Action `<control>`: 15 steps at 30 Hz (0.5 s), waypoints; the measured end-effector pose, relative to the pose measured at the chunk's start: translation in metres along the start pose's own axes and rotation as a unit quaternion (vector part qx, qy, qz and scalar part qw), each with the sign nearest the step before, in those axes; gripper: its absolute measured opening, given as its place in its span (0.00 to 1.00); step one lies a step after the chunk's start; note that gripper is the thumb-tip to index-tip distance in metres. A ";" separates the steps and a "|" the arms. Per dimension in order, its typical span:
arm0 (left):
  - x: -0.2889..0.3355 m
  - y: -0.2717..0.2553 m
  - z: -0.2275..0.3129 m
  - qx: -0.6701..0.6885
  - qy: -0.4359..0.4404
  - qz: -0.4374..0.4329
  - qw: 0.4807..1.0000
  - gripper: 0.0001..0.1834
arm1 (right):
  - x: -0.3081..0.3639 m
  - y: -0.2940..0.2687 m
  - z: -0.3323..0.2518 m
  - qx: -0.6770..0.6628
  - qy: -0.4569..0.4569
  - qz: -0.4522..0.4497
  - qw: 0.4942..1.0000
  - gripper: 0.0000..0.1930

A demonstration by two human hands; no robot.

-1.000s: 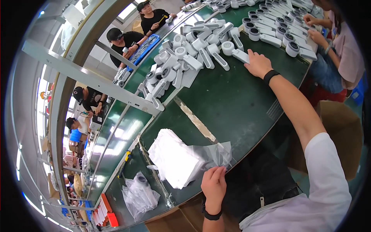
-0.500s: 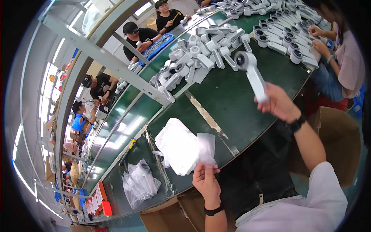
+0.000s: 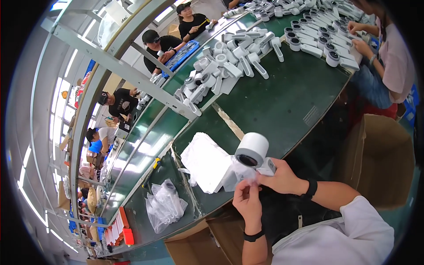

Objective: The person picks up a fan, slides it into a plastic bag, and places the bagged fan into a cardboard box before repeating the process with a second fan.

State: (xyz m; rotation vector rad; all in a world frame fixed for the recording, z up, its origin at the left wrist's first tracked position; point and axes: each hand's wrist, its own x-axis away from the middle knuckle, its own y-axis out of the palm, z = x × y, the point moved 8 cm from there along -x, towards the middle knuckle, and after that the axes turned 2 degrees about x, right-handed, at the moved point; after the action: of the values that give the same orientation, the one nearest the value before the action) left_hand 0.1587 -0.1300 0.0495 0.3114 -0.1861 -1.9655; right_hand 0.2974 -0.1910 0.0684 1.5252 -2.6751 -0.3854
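My right hand [image 3: 285, 179] is closed round the handle of a white handheld device [image 3: 255, 145] with a thick round head and a dark circular face, possibly a small hair dryer. Its head points away from me, above the bench's near edge. Just left of it, my left hand [image 3: 248, 205] pinches the edge of a thin clear plastic bag [image 3: 240, 171]. Both hands nearly touch, and the device's handle end is partly hidden by my fingers. Beside the bag lies a stack of white plastic bags [image 3: 204, 161] on the green bench [image 3: 282, 104].
A heap of similar devices [image 3: 221, 66] lies at the back, with rows of more near a co-worker [image 3: 393, 66] on the right. A bag of clear parts [image 3: 165, 205] and a yellow-and-black cutter [image 3: 152, 171] sit left. Cardboard boxes [image 3: 384, 163] stand below the bench.
My right hand has brought the device down and left to the plastic bag, and the device has turned. My left hand still pinches the bag, slightly farther right.
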 end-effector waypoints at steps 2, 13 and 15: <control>-0.004 -0.005 0.002 -0.007 -0.016 0.009 1.000 0.07 | -0.002 -0.008 -0.002 -0.002 -0.003 0.039 0.999 0.12; -0.016 -0.006 0.002 0.117 -0.027 0.019 0.993 0.13 | 0.001 -0.003 -0.001 -0.045 0.003 0.089 0.995 0.08; -0.019 -0.011 0.005 0.049 -0.023 0.068 0.996 0.12 | 0.001 -0.003 0.005 -0.055 0.013 0.090 0.994 0.09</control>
State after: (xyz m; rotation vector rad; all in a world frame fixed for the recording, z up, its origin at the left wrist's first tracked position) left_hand 0.1546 -0.1077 0.0538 0.3098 -0.3260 -1.8339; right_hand 0.2984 -0.1916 0.0628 1.2400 -2.6935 -0.4906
